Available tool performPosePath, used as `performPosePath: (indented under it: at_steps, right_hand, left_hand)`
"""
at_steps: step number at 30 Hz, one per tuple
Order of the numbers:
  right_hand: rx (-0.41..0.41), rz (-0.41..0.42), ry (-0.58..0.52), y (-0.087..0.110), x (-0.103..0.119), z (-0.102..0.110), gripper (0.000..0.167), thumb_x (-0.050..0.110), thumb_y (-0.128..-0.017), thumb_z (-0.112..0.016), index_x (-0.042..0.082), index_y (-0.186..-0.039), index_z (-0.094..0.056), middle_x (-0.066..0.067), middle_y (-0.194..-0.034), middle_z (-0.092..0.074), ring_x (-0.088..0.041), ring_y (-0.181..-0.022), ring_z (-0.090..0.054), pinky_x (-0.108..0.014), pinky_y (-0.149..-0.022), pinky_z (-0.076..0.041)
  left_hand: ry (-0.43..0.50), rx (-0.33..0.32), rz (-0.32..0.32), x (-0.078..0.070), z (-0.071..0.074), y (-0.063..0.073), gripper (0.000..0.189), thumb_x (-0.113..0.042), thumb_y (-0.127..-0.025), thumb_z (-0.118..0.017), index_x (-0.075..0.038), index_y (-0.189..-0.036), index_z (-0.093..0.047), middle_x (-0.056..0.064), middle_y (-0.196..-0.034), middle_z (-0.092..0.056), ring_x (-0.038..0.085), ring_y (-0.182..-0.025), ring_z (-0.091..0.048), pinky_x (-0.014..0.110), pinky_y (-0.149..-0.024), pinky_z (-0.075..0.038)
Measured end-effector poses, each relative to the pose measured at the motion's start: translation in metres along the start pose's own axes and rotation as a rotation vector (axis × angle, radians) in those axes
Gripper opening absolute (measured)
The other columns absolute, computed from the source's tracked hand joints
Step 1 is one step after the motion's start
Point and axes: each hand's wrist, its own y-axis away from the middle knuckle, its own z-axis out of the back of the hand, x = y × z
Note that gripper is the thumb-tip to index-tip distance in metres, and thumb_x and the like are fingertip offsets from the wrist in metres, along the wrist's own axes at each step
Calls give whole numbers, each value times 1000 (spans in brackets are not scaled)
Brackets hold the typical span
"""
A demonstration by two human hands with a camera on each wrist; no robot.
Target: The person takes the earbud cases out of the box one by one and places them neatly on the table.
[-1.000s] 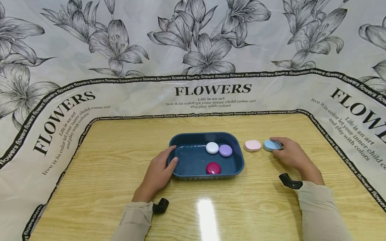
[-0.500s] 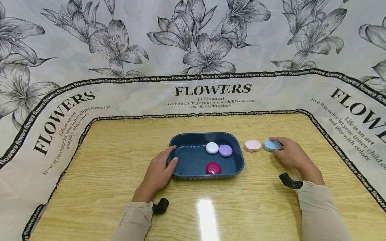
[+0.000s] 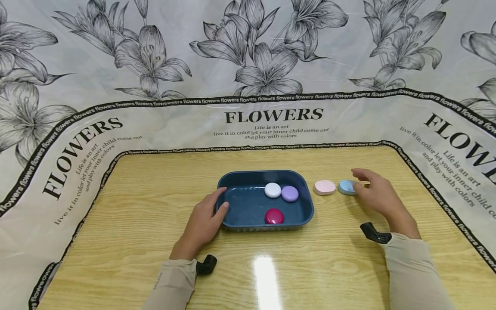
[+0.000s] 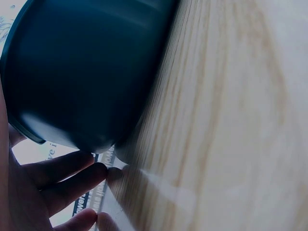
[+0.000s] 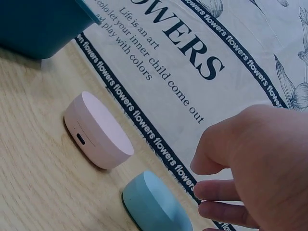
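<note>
My left hand point(image 3: 204, 218) grips the left end of a dark blue plastic bin point(image 3: 248, 227), index finger and thumb over its rim. In the left wrist view, other fingers point(image 4: 72, 185) lie outside the bin's wall point(image 4: 86, 72). My right hand point(image 3: 377, 192) has spread, relaxed fingers and holds nothing; it is right beside a light blue earbud case point(image 3: 346, 187), partly covering it in the head view. To the left of that lies a pale pink earbud case point(image 3: 324, 187), whose lid seam and charging port show in the right wrist view.
Inside the bin, a white round piece point(image 3: 273, 190) and a purple round piece point(image 3: 289, 194) lie together at the back right. A dark red round piece point(image 3: 274, 216) is against the front wall. A flower-printed cloth point(image 3: 273, 122) borders the wooden table point(image 3: 155, 193).
My right hand has let go of the light blue earbud case, its fingers spreading and drawing back to the right. The left hand and bin have stayed put.
</note>
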Motion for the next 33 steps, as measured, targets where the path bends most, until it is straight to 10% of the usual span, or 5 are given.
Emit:
performPosePath:
  at_steps: [12,33]
  right_hand:
    - [-61,55,-30,3,12,-3,45,21,-105,-49,-2,-143,-50,-28,-139,-52,-49,-120,-52,-61,-95,-45]
    - [77,191,-97,-2,74,-21,37,23,-104,-57,7,-137,-60,-14,-124,-67,-30,-103,-66,-34,-84,-53]
  left_hand:
    - [3,5,-2,-1,-2,-1,51,-44,-105,-46,-22,-151,-46,5,-146,-52,23,-136,-47,48,-111,-40]
    - [0,6,-2,-1,2,0,51,-44,-105,-47,-21,-151,-46,5,-147,-51,25,-136,-47,49,-111,-39]
